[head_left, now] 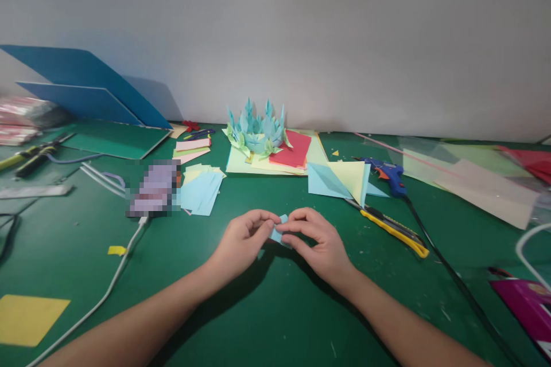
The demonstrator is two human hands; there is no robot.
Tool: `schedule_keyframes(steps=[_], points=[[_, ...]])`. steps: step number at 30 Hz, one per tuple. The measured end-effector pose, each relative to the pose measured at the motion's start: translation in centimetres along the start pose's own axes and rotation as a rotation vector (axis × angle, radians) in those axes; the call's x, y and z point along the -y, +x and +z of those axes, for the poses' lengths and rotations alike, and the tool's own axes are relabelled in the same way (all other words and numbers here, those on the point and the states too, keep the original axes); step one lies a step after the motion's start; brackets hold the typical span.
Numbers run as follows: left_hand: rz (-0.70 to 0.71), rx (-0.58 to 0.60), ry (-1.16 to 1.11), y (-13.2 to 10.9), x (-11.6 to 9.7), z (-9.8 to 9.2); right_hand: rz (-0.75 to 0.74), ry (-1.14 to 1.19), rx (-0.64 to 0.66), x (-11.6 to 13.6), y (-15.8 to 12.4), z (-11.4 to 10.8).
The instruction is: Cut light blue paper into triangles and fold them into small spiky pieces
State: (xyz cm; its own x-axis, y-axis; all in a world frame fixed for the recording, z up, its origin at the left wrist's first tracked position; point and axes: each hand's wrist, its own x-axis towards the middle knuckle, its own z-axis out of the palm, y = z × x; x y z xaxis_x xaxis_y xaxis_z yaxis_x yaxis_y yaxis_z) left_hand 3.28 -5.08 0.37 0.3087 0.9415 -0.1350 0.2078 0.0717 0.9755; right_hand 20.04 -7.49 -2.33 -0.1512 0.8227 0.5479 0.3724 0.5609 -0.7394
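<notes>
Between my two hands is a small folded piece of light blue paper (278, 234), held just above the green table. My left hand (246, 236) pinches its left side between thumb and fingers. On the other side, my right hand (317, 241) has its thumb and fingertips closed on the paper's right edge. Fingers cover much of the paper, so its full shape is hidden. Beyond the hands stands a blue paper lotus (257, 126) with pale green leaves, resting on stacked coloured sheets (241, 165).
Blue paper slips (202, 192) lie left, beside a blurred phone (155, 188) with a white cable (116, 278). At right are folded papers (329, 179), a yellow utility knife (394, 232) and a blue glue gun (390, 173) with a black cord. Pliers (38, 159) lie far left.
</notes>
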Motion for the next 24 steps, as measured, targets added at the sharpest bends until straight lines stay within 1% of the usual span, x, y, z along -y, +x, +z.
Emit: schedule_keyframes(steps=[5, 9, 12, 14, 19, 24], points=[[0.027, 0.074, -0.021, -0.27, -0.08, 0.12, 0.058, 0.032, 0.01, -0.08, 0.05, -0.02], [0.126, 0.107, 0.112, -0.55, -0.19, 0.12, 0.082, 0.068, 0.008, 0.0, 0.08, 0.0], [0.22, 0.08, 0.239, -0.67, -0.28, 0.07, 0.092, 0.077, 0.006, 0.1, 0.08, 0.01], [0.253, 0.074, 0.29, -0.7, -0.26, 0.05, 0.109, 0.08, 0.0, 0.15, 0.08, 0.01], [0.25, 0.119, 0.277, -0.71, 0.08, 0.07, 0.127, 0.07, -0.017, 0.21, 0.19, -0.02], [0.182, 0.142, 0.239, -0.66, 0.18, 0.13, 0.127, 0.031, -0.003, 0.47, 0.27, 0.03]])
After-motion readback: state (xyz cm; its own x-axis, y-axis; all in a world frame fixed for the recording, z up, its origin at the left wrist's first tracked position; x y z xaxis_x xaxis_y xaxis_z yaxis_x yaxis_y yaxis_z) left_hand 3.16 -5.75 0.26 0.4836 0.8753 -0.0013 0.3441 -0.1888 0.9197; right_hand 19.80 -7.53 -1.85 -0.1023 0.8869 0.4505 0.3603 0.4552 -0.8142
